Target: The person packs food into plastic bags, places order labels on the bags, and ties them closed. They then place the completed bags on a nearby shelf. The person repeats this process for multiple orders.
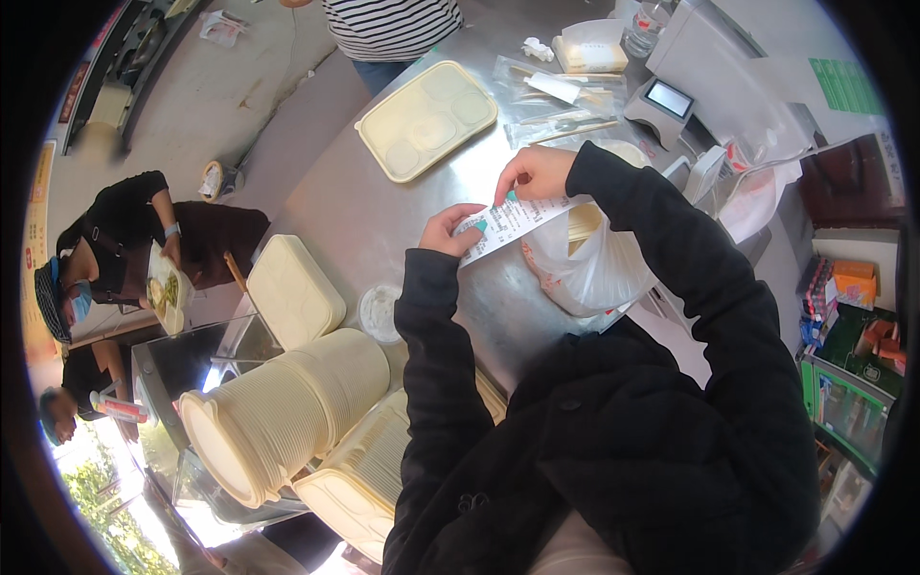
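A long white printed paper slip point(514, 224) is stretched between my two hands over the metal counter. My left hand point(454, 228) grips its lower left end, and my right hand point(535, 174) pinches its upper edge. Small green spots show at the fingertips of both hands; what they are I cannot tell. Just right of the slip stands a white plastic bag point(596, 277) with pale containers inside, partly hidden by the paper and my right sleeve. A closed cream lidded meal box point(429, 121) lies beyond my hands.
Stacks of round cream lids point(287, 410) and rectangular ones point(366, 460) stand at lower left, near a small round tub point(379, 313). Wrapped chopsticks point(560, 90), a tissue pack point(589, 56) and a small device with a screen point(660, 109) sit at the far right. People stand around the counter.
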Tool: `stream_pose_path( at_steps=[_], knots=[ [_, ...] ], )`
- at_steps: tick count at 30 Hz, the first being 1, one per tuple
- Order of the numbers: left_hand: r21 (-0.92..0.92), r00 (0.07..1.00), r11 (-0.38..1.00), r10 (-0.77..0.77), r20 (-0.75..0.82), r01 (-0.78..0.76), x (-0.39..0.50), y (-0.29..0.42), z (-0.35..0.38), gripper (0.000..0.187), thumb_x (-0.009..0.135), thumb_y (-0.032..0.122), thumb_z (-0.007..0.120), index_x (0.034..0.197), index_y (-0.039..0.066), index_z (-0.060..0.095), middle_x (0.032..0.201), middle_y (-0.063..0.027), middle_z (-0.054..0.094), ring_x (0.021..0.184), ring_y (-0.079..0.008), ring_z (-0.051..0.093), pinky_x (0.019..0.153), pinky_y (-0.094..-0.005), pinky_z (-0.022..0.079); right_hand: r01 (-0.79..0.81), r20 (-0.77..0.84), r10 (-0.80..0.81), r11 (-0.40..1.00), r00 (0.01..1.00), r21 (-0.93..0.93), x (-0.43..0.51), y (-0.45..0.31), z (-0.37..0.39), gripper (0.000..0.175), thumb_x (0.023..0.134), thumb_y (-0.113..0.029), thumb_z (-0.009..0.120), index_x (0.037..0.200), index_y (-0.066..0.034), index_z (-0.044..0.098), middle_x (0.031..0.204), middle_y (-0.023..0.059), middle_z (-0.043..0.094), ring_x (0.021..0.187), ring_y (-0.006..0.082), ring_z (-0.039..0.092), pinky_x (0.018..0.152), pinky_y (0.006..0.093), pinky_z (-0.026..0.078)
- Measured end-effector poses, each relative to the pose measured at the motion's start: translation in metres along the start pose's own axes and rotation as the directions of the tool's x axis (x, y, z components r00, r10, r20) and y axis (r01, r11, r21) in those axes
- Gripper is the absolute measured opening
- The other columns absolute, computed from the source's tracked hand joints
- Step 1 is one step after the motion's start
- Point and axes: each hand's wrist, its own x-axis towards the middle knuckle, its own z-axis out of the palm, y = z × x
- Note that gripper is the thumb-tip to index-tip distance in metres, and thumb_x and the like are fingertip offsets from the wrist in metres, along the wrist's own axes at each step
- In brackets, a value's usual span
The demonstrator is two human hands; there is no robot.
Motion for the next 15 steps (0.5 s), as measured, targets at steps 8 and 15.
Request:
stream_pose_path(
  at_steps=[8, 15],
  knots=[
    [-0.065, 0.999, 0.997, 0.045, -0.001, -0.045, -0.001, -0.005, 0.002, 0.033, 0.075, 0.001, 0.051, 0.107, -0.004, 0.053, 0.092, -0.0065, 0.06, 0.077, -0.0082, 0.055, 0.068, -0.0199, 0.043, 0.053, -0.022, -0.054, 0.997, 0.998, -0.056, 0.002, 0.012, 0.012, 0.028, 0.068, -0.007, 0.051, 0.087, -0.0162, 0.069, 0.079, 0.0042, 0.064, 0.066, 0.0151, 0.056, 0.062, 0.0266, 0.045],
    [-0.076, 1.0, 0.997, 0.016, 0.019, -0.014, -0.003, -0.006, -0.001, 0.037, 0.076, -0.001, 0.05, 0.113, -0.004, 0.049, 0.098, -0.0076, 0.06, 0.084, -0.0111, 0.057, 0.075, -0.0215, 0.044, 0.079, -0.015, -0.08, 0.994, 0.997, -0.071, 0.003, 0.018, 0.017, 0.027, 0.067, -0.007, 0.051, 0.084, -0.0158, 0.07, 0.076, 0.0051, 0.064, 0.066, 0.0167, 0.057, 0.062, 0.0266, 0.045]
  ],
)
